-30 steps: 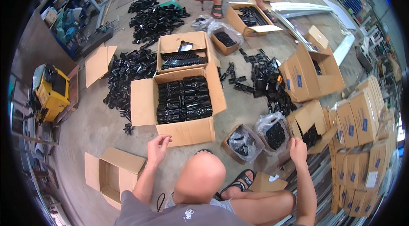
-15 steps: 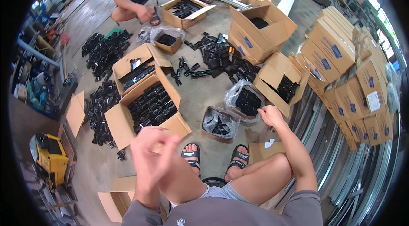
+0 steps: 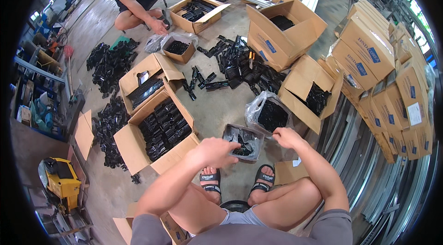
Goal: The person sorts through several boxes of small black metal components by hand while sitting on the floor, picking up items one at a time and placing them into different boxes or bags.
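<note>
My left hand (image 3: 216, 152) reaches over the rim of a small carton (image 3: 226, 135) lined with clear plastic. Its index finger is stretched toward the small black pieces (image 3: 243, 147) inside, and no held thing shows in it. Beside the second, bag-lined carton stands my right hand (image 3: 287, 138), fingers pinched together; whatever they hold is too small or hidden to make out. That carton is filled with small black parts (image 3: 272, 116), its clear plastic bag (image 3: 253, 110) folded out over the edge.
An open carton (image 3: 173, 164) of neatly stacked black parts stands at the left, with loose black piles (image 3: 110, 125) beyond. Another heap (image 3: 240, 62) lies ahead. A co-worker (image 3: 138, 9) crouches at the far left. Stacked cartons (image 3: 364, 60) and metal profiles (image 3: 341, 152) line the right.
My left hand has swung right and forward, from above my left knee to the small lined carton. My right hand stays near the bag-lined carton. The co-worker's hand has moved to a plastic bag.
</note>
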Action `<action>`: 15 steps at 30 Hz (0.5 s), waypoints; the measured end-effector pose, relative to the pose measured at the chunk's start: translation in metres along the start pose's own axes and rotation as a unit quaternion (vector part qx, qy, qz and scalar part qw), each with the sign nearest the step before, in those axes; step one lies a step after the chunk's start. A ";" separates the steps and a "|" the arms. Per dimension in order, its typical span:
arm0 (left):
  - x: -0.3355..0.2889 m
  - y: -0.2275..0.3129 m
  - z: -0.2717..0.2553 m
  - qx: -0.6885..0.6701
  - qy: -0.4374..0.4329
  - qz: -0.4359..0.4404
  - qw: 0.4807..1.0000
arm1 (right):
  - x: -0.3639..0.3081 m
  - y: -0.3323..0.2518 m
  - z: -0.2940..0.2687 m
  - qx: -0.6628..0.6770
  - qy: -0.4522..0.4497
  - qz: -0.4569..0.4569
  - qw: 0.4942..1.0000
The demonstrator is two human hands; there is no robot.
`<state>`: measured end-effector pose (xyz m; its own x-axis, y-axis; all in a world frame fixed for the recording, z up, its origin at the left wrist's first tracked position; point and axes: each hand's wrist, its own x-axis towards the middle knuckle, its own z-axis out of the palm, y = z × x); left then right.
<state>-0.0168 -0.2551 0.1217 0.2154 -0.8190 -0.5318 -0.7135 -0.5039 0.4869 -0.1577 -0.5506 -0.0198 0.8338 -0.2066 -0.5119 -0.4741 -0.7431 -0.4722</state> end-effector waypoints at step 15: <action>0.304 -0.260 0.046 0.146 0.272 -0.323 0.895 | 0.002 -0.058 -0.028 0.161 -0.072 -0.044 0.983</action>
<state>0.2035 -0.3608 -0.1987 0.8818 -0.4349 -0.1825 -0.4493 -0.8923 -0.0447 -0.1206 -0.5257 0.0272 0.8381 -0.0420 -0.5439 -0.4863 -0.5091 -0.7102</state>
